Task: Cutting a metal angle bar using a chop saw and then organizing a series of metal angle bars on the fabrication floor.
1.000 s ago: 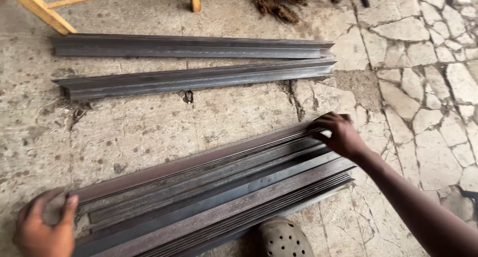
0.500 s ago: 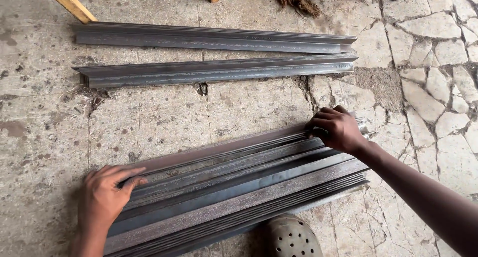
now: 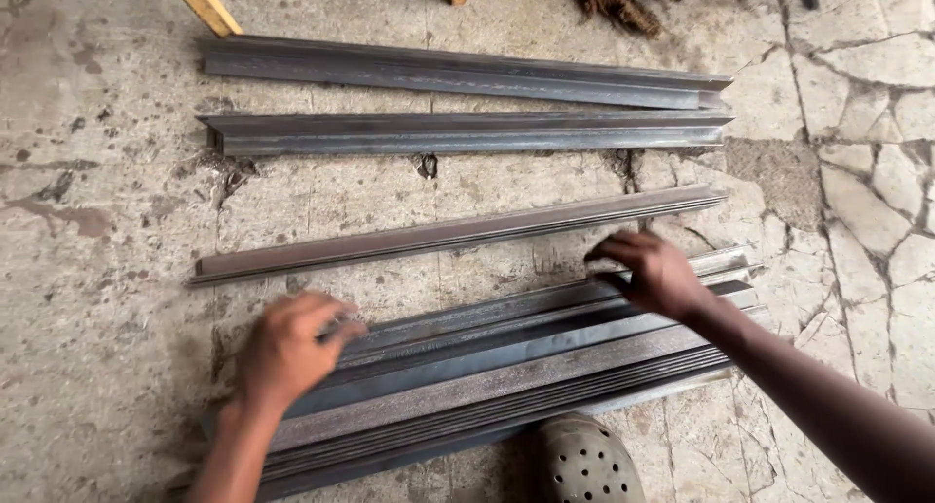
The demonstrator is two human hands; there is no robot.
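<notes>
**Two hands on a stack of steel angle bars**

On the cracked concrete floor (image 3: pixel 117 367), a stack of steel angle bars (image 3: pixel 545 367) lies slanted across the lower half of the view, its right end higher than its left. The left hand (image 3: pixel 287 352) rests on the upper edge of the stack near its left end, palm down, fingers bent and loosely together; it is blurred, so I cannot tell whether they clamp a bar. The right hand (image 3: pixel 657 272) sits on the top of the stack near its right end, fingers curled over the edge of the uppermost bar, thumb toward the far side.

Just beyond the stack, apart from it, a single angle bar (image 3: pixel 458 233) lies alone on the floor, nearly parallel to the stack. Farther off lie two more angle bars (image 3: pixel 467 133), one behind the other, well apart from the hands. A grey perforated clog (image 3: pixel 584 464) shows at the bottom edge, touching the stack's near side. A yellow wooden leg (image 3: pixel 205 4) stands at the top left.
</notes>
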